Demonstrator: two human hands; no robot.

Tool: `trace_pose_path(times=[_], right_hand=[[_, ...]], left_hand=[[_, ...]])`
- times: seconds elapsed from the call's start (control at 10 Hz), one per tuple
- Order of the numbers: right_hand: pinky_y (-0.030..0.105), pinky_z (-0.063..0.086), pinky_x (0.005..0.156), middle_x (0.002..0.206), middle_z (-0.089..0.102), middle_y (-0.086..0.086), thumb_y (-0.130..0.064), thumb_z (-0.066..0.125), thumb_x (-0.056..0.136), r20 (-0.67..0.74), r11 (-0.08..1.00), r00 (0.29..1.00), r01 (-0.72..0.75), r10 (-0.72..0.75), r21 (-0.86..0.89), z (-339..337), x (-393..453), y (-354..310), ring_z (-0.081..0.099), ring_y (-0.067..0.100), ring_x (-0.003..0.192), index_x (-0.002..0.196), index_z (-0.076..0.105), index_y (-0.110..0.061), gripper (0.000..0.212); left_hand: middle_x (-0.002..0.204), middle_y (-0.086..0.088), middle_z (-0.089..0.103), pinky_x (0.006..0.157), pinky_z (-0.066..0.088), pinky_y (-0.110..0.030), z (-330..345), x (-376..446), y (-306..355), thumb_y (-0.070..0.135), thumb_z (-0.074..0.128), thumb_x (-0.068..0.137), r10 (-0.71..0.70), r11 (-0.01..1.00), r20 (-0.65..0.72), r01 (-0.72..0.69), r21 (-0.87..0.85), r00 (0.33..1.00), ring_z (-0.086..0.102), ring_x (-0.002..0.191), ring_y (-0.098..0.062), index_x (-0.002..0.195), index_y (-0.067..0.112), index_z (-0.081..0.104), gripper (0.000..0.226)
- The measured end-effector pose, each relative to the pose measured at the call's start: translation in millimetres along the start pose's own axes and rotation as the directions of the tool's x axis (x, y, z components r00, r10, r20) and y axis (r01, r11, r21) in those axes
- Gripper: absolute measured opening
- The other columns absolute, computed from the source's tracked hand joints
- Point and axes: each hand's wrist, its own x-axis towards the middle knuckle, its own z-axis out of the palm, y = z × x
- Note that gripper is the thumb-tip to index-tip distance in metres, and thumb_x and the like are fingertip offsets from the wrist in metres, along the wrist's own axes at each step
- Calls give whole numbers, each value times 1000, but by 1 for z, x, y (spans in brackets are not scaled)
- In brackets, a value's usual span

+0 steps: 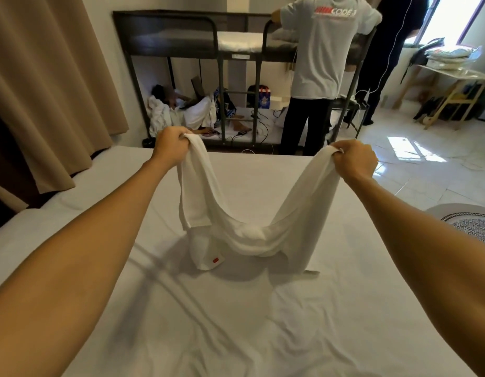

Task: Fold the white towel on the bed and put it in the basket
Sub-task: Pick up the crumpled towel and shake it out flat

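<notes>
White, creased sheet covers the bed (pixel 236 322) from 6 o'clock up to the centre. At the centre the white towel (pixel 246 229) sags in a U, its lower folds and a small red tag (pixel 215 259) touching the sheet. Left hand (pixel 170 148) at 11 o'clock and right hand (pixel 355 159) at 1 o'clock each have fingers curled tight around a bunched top corner. Beyond, at 12 o'clock, a dark bunk bed (pixel 217 50); part of a basket (pixel 475 224) at 3 o'clock.

Basket (pixel 470 227) half past the right edge; towel (pixel 249 213) corners buried inside both fists.
</notes>
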Motion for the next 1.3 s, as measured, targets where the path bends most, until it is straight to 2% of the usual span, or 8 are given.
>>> trace_pose_path(times=[0.2,0.3,0.4,0.5,0.6,0.8,1.0,1.3], right_hand=[[37,46,78,108,70,13,-20,48,91,-120,987,991,-48,66,151,-27,11,-38,61,36,103,111,69,-21,30],[30,38,70,93,67,13,-26,42,91,-121,922,979,-108,164,371,-44,23,-52,62,31,95,92,67,-15,27],[23,39,56,65,57,4,-28,45,91,-86,860,977,-128,195,494,-61,35,-67,53,17,61,62,57,-16,33],[17,42,51,66,51,0,-32,52,88,-38,844,972,-180,230,505,-70,49,-79,47,13,57,63,55,-15,30],[29,45,77,101,59,6,-36,56,86,61,836,940,-327,335,440,-53,57,-70,56,23,89,109,60,-6,38],[37,49,89,121,59,14,-31,55,86,295,667,771,-637,564,386,26,27,-5,59,31,109,124,53,-4,47],[36,49,90,100,55,10,-29,51,90,390,475,565,-824,727,309,100,16,48,60,30,100,123,53,-3,43],[39,50,92,117,63,22,-22,69,80,462,610,543,-792,701,7,213,-66,89,59,39,109,111,60,2,40]], left_hand=[[83,-12,61,66,31,-25,-19,15,43,13,45,95,21,999,-92,-24,-37,996,53,75,-26,96,2,67,24],[109,-21,66,70,37,-25,-38,24,63,19,44,96,17,993,-136,-32,-112,991,60,97,-34,110,0,65,32],[92,-12,61,62,39,-25,-53,36,81,30,43,96,-42,982,-143,15,-189,989,54,85,-23,105,5,66,34],[90,-4,58,68,39,-30,-55,51,87,37,45,91,-230,953,-114,200,-226,967,52,85,-20,115,5,61,43],[123,-10,59,80,49,-34,-38,59,71,38,52,87,-398,892,-12,384,-237,917,59,103,-29,131,8,49,53],[135,-10,56,81,54,-30,40,37,-49,15,60,83,-773,515,218,790,-333,596,61,112,-27,130,6,54,48],[117,-19,61,89,55,-35,91,4,-114,4,57,88,-919,250,174,864,-437,354,62,101,-29,129,3,52,42],[113,-19,63,81,56,-38,194,-90,-171,14,60,86,-678,733,386,618,285,626,64,100,-37,120,1,54,37]])
